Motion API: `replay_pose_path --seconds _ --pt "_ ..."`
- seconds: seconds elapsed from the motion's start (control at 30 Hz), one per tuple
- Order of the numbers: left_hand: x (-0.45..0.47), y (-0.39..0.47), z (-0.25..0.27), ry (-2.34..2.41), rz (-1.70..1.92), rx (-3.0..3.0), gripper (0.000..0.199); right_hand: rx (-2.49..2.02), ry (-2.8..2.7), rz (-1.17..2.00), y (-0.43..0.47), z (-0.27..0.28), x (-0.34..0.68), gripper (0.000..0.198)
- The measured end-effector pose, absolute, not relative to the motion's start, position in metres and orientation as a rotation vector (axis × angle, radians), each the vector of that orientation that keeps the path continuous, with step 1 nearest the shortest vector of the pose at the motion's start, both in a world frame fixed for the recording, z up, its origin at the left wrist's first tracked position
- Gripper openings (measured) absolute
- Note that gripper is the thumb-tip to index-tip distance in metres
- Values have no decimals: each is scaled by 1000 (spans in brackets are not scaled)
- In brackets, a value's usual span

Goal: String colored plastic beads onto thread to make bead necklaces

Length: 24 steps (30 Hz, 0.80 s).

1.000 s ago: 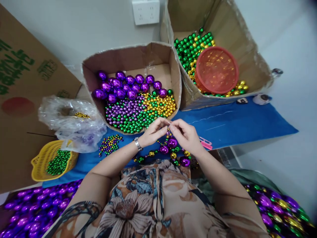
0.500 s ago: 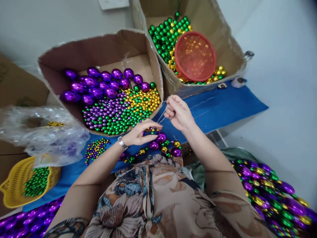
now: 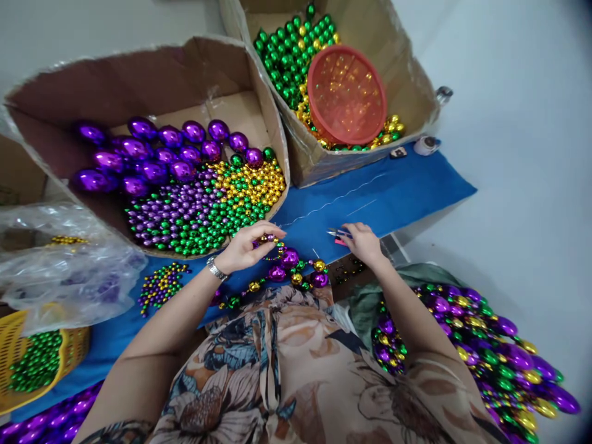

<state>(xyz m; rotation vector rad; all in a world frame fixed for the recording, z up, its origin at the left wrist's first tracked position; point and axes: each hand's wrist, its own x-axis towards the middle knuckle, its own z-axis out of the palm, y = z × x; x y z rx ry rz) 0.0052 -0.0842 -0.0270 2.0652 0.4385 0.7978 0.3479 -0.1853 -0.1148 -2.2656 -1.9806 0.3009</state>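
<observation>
My left hand, with a metal watch at its wrist, is closed on one end of a beaded strand of purple, gold and green beads. The strand's larger beads lie on the blue cloth and against the patterned clothing at my waist. Over the cloth to the right, my right hand grips small thread snips with pink on the handle and the metal blades pointing left. A thin pale thread runs wavily across the blue cloth beyond both hands.
A cardboard box of loose beads stands ahead on the left. Behind it, another box holds beads and a red basket. At left are a plastic bag and yellow basket. Finished-looking bead strands hang at right.
My right hand has let go of the thread, moved down and right, and taken hold of the snips. The left hand still holds the strand. The view has shifted.
</observation>
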Motion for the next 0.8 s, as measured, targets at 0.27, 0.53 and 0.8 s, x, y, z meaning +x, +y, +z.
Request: replay_pose_path --seconds 0.27,0.53,0.8 --pt "2 -86 -23 531 858 1953 21 -2198 -1967 111 -187 -159 349 35" --pt "0 -88 -27 555 838 1830 28 -2067 -1861 91 -167 -148 315 35" --pt "-2 -88 -25 510 784 1813 41 -1421 -1827 1097 -150 -43 257 37"
